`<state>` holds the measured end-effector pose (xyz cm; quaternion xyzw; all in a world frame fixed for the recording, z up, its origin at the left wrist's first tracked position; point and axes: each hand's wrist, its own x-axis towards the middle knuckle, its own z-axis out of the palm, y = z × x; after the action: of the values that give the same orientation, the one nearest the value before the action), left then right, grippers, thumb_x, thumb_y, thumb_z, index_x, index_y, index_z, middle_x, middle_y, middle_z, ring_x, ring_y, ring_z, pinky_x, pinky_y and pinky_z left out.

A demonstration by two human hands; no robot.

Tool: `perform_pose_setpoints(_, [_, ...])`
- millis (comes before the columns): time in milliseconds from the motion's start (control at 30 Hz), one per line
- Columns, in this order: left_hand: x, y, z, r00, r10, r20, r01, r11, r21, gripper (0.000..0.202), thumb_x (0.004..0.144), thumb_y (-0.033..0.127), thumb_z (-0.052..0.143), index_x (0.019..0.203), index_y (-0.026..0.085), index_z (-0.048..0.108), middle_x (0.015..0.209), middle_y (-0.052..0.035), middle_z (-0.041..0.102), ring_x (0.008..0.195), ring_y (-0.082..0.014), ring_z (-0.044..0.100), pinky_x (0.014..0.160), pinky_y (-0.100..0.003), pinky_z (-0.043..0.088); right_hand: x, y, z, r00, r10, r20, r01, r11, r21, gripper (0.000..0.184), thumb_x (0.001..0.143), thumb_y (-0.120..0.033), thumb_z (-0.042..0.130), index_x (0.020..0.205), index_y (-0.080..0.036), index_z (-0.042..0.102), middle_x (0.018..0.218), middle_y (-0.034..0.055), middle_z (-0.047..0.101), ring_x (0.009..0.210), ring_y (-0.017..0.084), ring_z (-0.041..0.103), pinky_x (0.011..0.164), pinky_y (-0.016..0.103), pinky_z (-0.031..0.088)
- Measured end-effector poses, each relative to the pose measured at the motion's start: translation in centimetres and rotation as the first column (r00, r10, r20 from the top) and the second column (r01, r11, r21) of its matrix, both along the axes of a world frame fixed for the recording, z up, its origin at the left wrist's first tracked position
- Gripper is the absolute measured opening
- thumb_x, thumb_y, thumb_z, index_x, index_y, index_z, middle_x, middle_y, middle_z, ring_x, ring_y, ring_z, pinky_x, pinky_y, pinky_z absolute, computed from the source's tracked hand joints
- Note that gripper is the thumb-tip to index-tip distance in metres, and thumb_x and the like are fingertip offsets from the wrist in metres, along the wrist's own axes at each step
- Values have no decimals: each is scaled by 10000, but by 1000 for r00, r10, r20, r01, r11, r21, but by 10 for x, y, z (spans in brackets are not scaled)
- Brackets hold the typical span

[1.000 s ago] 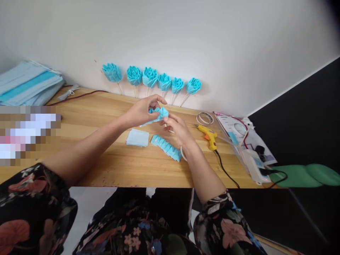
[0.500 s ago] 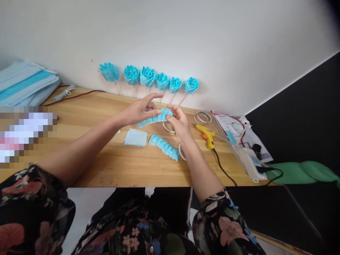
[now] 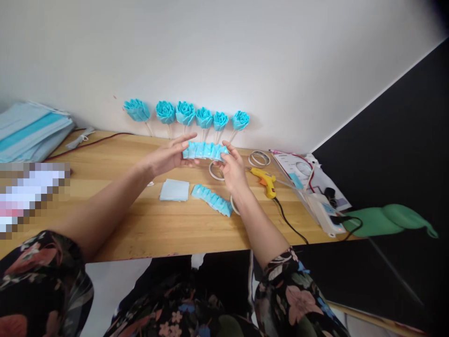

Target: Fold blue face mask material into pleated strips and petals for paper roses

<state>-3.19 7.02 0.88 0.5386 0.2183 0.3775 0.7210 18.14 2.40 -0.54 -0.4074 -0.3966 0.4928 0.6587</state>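
Note:
Stretched between my two hands is a strip of folded blue paper petals [image 3: 204, 150], held up above the table. My left hand [image 3: 170, 155] grips its left end, thumb on the front and fingers behind. On the other end, my right hand [image 3: 233, 168] pinches the strip between thumb and fingers. A second blue pleated strip [image 3: 212, 200] lies on the wood below. To its left rests a small stack of pale blue squares [image 3: 174, 190]. Rolls of white tape [image 3: 216, 171] lie partly behind my right hand and wrist.
Several blue paper roses [image 3: 185, 113] on sticks lean along the wall. A yellow glue gun [image 3: 265, 181] lies to the right, its cord running to a power strip [image 3: 328, 217]. Another tape roll [image 3: 259, 158] is behind it. Blue sheets [image 3: 33, 128] are stacked at far left.
My left hand has shifted from over the strip to its left end, and the strip is now spread level with its petals facing me. The view has tilted slightly.

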Motion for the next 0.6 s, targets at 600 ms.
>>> perform_pose_setpoints(600, [43,-38,2,927,280,-249,-235,952,195,250,744,304,771,927,153,692,879,-52,699,760,-147,601,621,-253,452,-22,-11,-8,999,38,38,-40,998,44,445,750,-370,699,1193,-365,650,1128,-31,691,991,157,640,894,344,537])
